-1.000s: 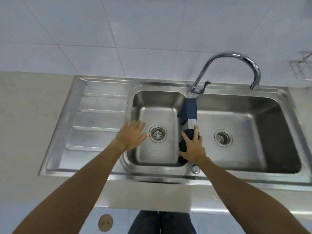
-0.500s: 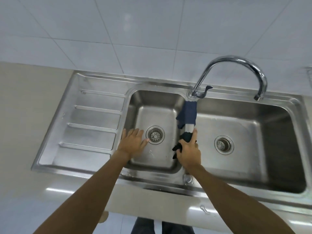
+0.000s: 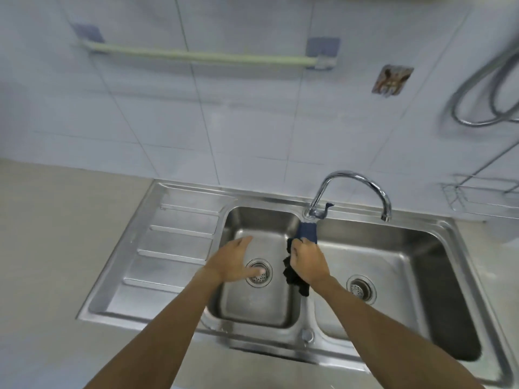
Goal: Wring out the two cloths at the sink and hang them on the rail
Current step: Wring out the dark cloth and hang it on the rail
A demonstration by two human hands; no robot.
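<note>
The cloths [image 3: 295,273] are bunched in the right hand [image 3: 308,262], over the ridge that divides the two basins of the sink [image 3: 179,240]. There is a black one hanging down in a crumpled tail below the fist, and a dark blue one [image 3: 307,232] above it, lying up the divider towards the base of the tap [image 3: 354,189] at twelve o'clock from the fist. That grip is clamped round the fabric, fingers curled tight. The left hand [image 3: 237,261] is at nine o'clock from it, spread flat and holding nothing, hovering over the left basin by the drain [image 3: 259,272].

Judging from how it droops, the fabric is soft, limp and likely sodden, so heavier than it looks and apt to drip. It won't break, but wet cloth slides through a loose fist. I would take the dangling black end in the free hand, so each hand has one end, and twist over the basin; a hold at the middle only squeezes a lump. Whether the two pieces are tangled together I cannot tell from here.

The rail [image 3: 202,57] runs along the tiled wall at eleven o'clock, well above the sink, and nothing hangs on it. Wringing seems about to begin. The desk [image 3: 56,234] to the left is bare stone, and drips could land there on the way up.
</note>
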